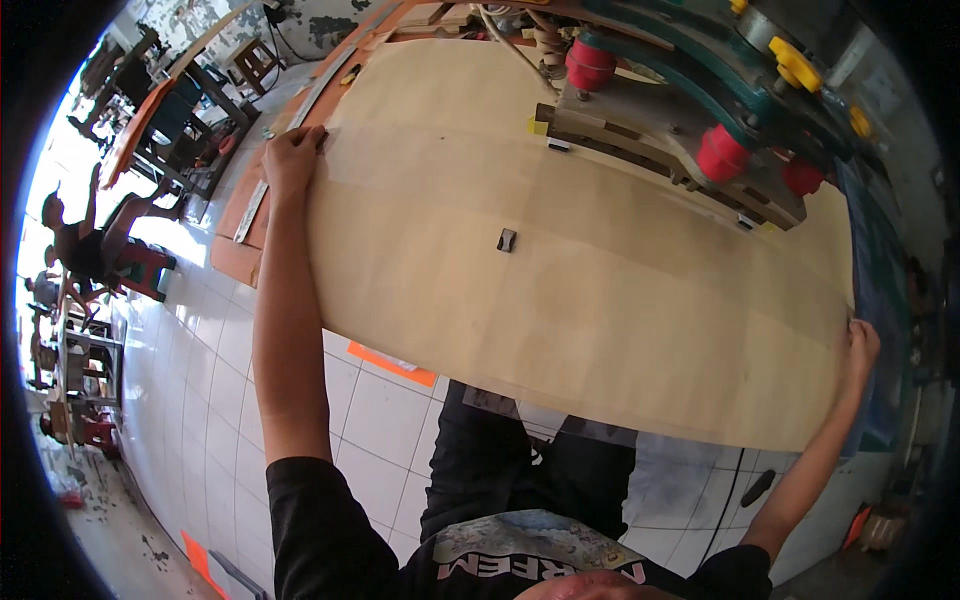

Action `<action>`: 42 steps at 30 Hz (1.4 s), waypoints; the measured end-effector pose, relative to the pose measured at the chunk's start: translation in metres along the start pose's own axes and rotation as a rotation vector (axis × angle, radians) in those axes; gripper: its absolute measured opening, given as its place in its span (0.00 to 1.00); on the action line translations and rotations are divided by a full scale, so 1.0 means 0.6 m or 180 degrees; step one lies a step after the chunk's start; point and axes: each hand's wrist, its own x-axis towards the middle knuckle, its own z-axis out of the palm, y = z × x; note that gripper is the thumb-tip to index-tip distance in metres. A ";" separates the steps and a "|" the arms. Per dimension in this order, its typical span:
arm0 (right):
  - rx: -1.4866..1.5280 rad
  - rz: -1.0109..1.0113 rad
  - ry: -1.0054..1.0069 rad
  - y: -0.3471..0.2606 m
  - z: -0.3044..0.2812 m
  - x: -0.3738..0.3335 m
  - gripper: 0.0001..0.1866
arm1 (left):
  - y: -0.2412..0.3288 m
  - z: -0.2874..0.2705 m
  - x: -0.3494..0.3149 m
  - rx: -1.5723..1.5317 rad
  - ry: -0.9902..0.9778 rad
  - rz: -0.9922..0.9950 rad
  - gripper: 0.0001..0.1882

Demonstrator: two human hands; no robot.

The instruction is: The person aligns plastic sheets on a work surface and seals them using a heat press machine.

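Observation:
A wide tan sheet (420, 260) spreads in front of me, thin enough along its near edge that my trousers show faintly through. My left hand (292, 160) is closed with fingers pinched at the sheet's far left edge, arm stretched out. On the opposite side my right hand (861, 350) is closed on the sheet's right edge; its fingertips are partly hidden. Near the middle of the sheet lies a small dark metal piece (507, 240), shaped like a pencil sharpener. It is apart from both hands.
A green machine (660, 70) with red mounts and a yellow knob (795, 65) overhangs the far right; its metal bar (660, 165) sits above the sheet. An orange-brown tabletop (235, 240) carries a metal strip (250, 212) at left. People and workbenches are farther left.

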 end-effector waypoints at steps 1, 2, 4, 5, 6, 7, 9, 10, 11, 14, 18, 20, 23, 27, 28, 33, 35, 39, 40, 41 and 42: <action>0.0127 0.0039 -0.0010 0.007 -0.003 0.003 0.12 | -0.003 0.004 0.003 -0.0006 0.0001 -0.0003 0.17; 0.0120 0.0031 -0.0001 0.021 -0.011 0.010 0.12 | -0.006 0.010 0.008 -0.0127 -0.0024 0.0025 0.16; -0.0137 -0.0163 0.0041 0.031 -0.014 0.018 0.12 | -0.012 0.016 0.012 -0.0234 -0.0040 0.0050 0.16; -0.0126 -0.0163 0.0030 0.029 -0.010 0.016 0.12 | -0.015 0.015 0.013 -0.0381 -0.0038 0.0096 0.15; -0.0097 -0.0094 -0.0006 0.026 -0.006 0.013 0.11 | -0.019 0.014 0.014 -0.0529 -0.0036 0.0142 0.14; -0.0089 -0.0025 -0.0025 0.021 -0.008 0.010 0.11 | -0.011 0.013 0.009 -0.0538 -0.0042 0.0141 0.14; -0.0139 -0.0063 -0.0015 0.030 -0.015 0.015 0.11 | 0.006 0.011 -0.003 -0.0341 -0.0087 0.0105 0.13; -0.0159 -0.0102 -0.0023 0.028 -0.013 0.016 0.11 | 0.002 0.010 0.000 -0.0335 -0.0078 0.0103 0.13; -0.0151 -0.0106 -0.0027 0.027 -0.012 0.015 0.11 | -0.003 0.009 0.003 -0.0305 -0.0097 0.0158 0.13; -0.0135 0.0095 -0.0023 0.020 -0.005 0.013 0.11 | -0.020 0.008 0.015 -0.0226 -0.0123 0.0267 0.14; -0.0236 -0.0128 0.0053 0.032 -0.012 0.017 0.12 | -0.013 0.007 0.009 -0.0279 -0.0266 0.0311 0.13; -0.0232 -0.0127 0.0030 0.040 -0.019 0.021 0.12 | -0.003 0.002 0.004 -0.0398 -0.0361 0.0301 0.13; -0.0294 -0.0144 -0.0075 0.028 -0.012 0.016 0.12 | -0.012 -0.005 0.008 -0.0510 -0.0465 0.0319 0.14; -0.0211 -0.0164 0.0012 0.012 -0.006 0.005 0.11 | -0.017 -0.006 0.009 -0.0489 -0.0489 0.0337 0.14; -0.0205 -0.0123 0.0031 0.015 -0.008 0.006 0.11 | -0.012 -0.006 0.007 -0.0495 -0.0492 0.0338 0.14; -0.0270 -0.0130 0.0015 0.038 -0.013 0.019 0.11 | -0.016 -0.007 0.009 -0.0439 -0.0416 0.0411 0.14; -0.0273 -0.0085 0.0025 0.049 -0.019 0.024 0.11 | -0.003 -0.007 0.002 -0.0467 -0.0460 0.0310 0.13; -0.0276 -0.0087 0.0054 0.063 -0.022 0.030 0.11 | 0.001 -0.007 0.000 -0.0529 -0.0457 0.0349 0.13; -0.0261 -0.0082 0.0058 0.056 -0.016 0.028 0.11 | -0.001 -0.009 0.000 -0.0515 -0.0453 0.0346 0.13; -0.0252 -0.0081 0.0047 0.050 -0.011 0.025 0.11 | -0.003 -0.012 0.001 -0.0517 -0.0454 0.0328 0.13; -0.0254 0.0033 0.0048 0.044 -0.006 0.021 0.11 | -0.004 -0.014 0.001 -0.0518 -0.0455 0.0311 0.13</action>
